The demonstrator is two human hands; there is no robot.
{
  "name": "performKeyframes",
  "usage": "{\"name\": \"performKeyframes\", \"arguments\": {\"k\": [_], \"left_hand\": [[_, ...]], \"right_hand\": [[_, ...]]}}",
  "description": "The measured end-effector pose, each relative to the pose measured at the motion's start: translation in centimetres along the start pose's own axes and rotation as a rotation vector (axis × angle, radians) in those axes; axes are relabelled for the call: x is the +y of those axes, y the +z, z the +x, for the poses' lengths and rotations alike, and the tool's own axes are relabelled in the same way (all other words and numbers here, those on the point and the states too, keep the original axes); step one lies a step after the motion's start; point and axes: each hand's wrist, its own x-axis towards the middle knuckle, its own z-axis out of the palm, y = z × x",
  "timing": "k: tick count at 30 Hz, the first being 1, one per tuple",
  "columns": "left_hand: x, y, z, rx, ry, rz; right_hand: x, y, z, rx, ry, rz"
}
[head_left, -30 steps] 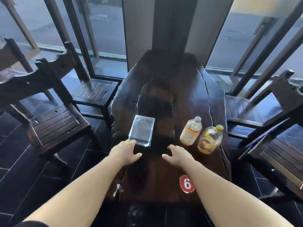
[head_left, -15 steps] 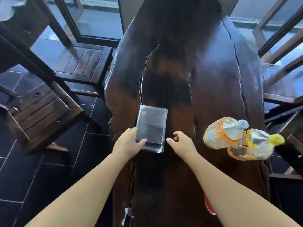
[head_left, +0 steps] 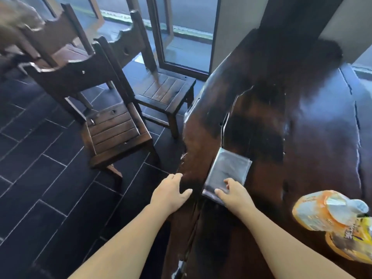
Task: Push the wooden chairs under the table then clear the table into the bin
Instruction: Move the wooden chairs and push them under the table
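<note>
On the dark slab table (head_left: 281,117), the right hand (head_left: 233,195) lies with spread fingers on the near end of a clear plastic packet (head_left: 228,175), not visibly gripping it, while the left hand (head_left: 171,195), fingers loosely apart and empty, rests at the table's left edge just beside the packet. Two plastic bottles, an orange-labelled one (head_left: 326,212) and a yellow one (head_left: 350,242), lie touching on the table to the right of the packet. Two wooden chairs, the nearer (head_left: 114,129) and the farther (head_left: 165,89), stand pulled out on the tiled floor (head_left: 40,178) left of the table.
</note>
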Motion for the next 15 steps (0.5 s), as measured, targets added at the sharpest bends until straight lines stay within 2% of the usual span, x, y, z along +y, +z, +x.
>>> {"name": "performKeyframes", "arguments": {"k": [8,15], "left_hand": [[-7.9,-3.7,-9.7,0.170,-0.255,-0.090],[-15.8,-7.6,-13.8,0.268,-0.386,-0.143]], "right_hand": [[-9.5,4.9,-1.6,-0.121,-0.264,-0.093],[-20.2,11.0,-3.8,-0.208,-0.409,-0.176]]}}
